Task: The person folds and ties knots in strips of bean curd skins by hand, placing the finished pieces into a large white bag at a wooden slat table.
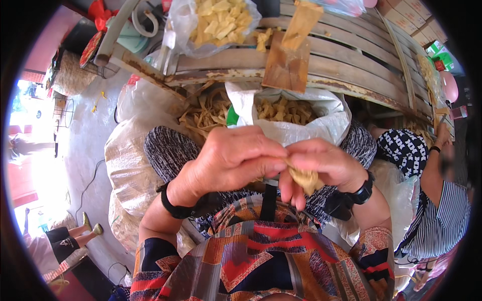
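Observation:
My left hand [241, 158] and my right hand [320, 163] meet above my lap, their fingertips pinching a yellowish, knotted strip [305, 180] of leathery-looking material. Most of the knotted piece hangs beneath my right fingers. Beyond my hands, an open white woven sack [312, 131] holds many similar knotted pieces [284, 110]. Left of them lie loose, longer strips [211, 109] of like colour. On the slatted bench edge rests a brown wooden board [287, 67], with a lighter wooden block [302, 24] on its far part.
A clear plastic bag [180, 28] of yellowish pieces stands on the slatted wooden bench [339, 56]. Full woven sacks [131, 150] stand at my left. A co-worker in a striped top [438, 222] sits at my right. Another person [62, 240] is at the lower left.

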A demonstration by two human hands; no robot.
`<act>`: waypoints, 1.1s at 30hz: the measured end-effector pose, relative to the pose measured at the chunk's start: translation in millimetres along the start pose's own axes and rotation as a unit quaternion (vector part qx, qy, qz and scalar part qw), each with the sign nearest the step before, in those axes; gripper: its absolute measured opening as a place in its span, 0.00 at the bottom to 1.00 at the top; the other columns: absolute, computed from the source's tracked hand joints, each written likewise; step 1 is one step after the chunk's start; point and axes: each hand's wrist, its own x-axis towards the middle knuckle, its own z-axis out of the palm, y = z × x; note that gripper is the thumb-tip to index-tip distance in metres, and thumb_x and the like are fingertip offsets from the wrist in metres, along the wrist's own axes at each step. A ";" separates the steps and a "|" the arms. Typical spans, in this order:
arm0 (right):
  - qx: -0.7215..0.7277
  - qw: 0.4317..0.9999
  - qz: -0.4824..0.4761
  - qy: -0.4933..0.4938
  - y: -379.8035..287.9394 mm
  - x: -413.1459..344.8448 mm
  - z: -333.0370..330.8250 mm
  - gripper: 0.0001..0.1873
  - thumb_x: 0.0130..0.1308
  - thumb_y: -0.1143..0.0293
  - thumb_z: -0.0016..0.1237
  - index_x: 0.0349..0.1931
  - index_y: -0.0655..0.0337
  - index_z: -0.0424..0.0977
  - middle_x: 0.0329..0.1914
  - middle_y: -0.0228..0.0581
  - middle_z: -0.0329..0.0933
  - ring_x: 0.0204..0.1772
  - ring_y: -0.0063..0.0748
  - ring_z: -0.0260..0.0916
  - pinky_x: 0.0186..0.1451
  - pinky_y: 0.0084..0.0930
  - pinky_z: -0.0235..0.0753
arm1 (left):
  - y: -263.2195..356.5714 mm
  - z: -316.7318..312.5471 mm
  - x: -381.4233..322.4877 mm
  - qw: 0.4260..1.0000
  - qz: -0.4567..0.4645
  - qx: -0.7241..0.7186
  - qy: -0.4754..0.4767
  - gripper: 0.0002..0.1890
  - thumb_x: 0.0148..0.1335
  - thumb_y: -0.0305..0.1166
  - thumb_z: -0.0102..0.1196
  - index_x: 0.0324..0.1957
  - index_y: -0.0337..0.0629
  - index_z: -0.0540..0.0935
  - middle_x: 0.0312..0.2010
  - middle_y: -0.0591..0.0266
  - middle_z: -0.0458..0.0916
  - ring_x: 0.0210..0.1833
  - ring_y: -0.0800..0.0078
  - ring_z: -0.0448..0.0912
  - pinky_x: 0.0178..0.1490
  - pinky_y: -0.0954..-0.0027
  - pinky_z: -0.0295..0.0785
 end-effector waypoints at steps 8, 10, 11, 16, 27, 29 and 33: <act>-0.007 0.995 0.095 -0.012 8.7 -5.6 -22.4 0.16 0.66 0.59 0.35 0.29 0.63 0.63 0.15 0.22 0.58 0.12 0.11 0.56 0.28 0.18 0.76 | -30.8 -27.4 -3.3 0.995 -0.009 0.091 -0.032 0.05 0.47 0.27 0.60 0.27 0.38 0.80 0.19 0.63 0.76 0.20 0.73 0.75 0.22 0.75 0.68; -0.045 0.996 0.062 0.039 2.0 -2.9 -36.7 0.15 0.66 0.58 0.36 0.30 0.62 0.64 0.15 0.21 0.58 0.13 0.11 0.56 0.26 0.16 0.74 | -34.7 -24.9 8.0 0.974 -0.224 -0.006 -0.020 0.08 0.50 0.30 0.59 0.30 0.36 0.80 0.19 0.62 0.77 0.24 0.79 0.74 0.26 0.76 0.67; -0.064 0.995 0.042 0.069 -0.9 -1.9 -43.2 0.15 0.65 0.58 0.37 0.31 0.62 0.65 0.15 0.21 0.58 0.13 0.11 0.56 0.24 0.14 0.73 | -41.9 -24.5 17.3 0.975 -0.222 -0.008 -0.022 0.08 0.50 0.30 0.59 0.30 0.36 0.80 0.19 0.62 0.77 0.24 0.79 0.74 0.26 0.76 0.67; -0.345 0.849 -0.092 0.388 -18.1 22.3 -79.4 0.15 0.63 0.58 0.41 0.36 0.62 0.68 0.16 0.32 0.68 0.20 0.22 0.69 0.23 0.19 0.67 | -82.7 -15.9 64.3 0.962 -0.260 0.020 0.075 0.08 0.53 0.30 0.57 0.29 0.35 0.79 0.17 0.66 0.73 0.22 0.85 0.66 0.25 0.79 0.63; -0.498 0.685 -0.040 0.530 -25.7 43.8 -113.1 0.20 0.58 0.53 0.43 0.31 0.66 0.71 0.23 0.51 0.71 0.28 0.44 0.71 0.33 0.34 0.69 | -144.3 -11.1 92.1 0.930 -0.228 0.225 0.180 0.11 0.53 0.35 0.56 0.27 0.35 0.79 0.16 0.68 0.72 0.20 0.84 0.67 0.24 0.79 0.62; -0.552 0.654 -0.083 0.511 -22.7 34.2 -96.3 0.21 0.59 0.53 0.43 0.33 0.66 0.72 0.26 0.48 0.72 0.29 0.40 0.72 0.34 0.29 0.69 | -122.6 -14.2 81.1 0.932 -0.328 -0.045 0.147 0.11 0.55 0.36 0.55 0.28 0.37 0.80 0.16 0.73 0.70 0.19 0.86 0.64 0.21 0.81 0.58; -0.318 0.797 -0.301 0.415 -7.7 35.4 -66.1 0.20 0.63 0.57 0.42 0.40 0.69 0.72 0.37 0.40 0.74 0.34 0.27 0.73 0.39 0.19 0.70 | -61.4 3.0 80.1 0.902 -0.362 -0.236 -0.024 0.11 0.56 0.34 0.55 0.39 0.38 0.78 0.16 0.71 0.69 0.16 0.86 0.64 0.19 0.84 0.56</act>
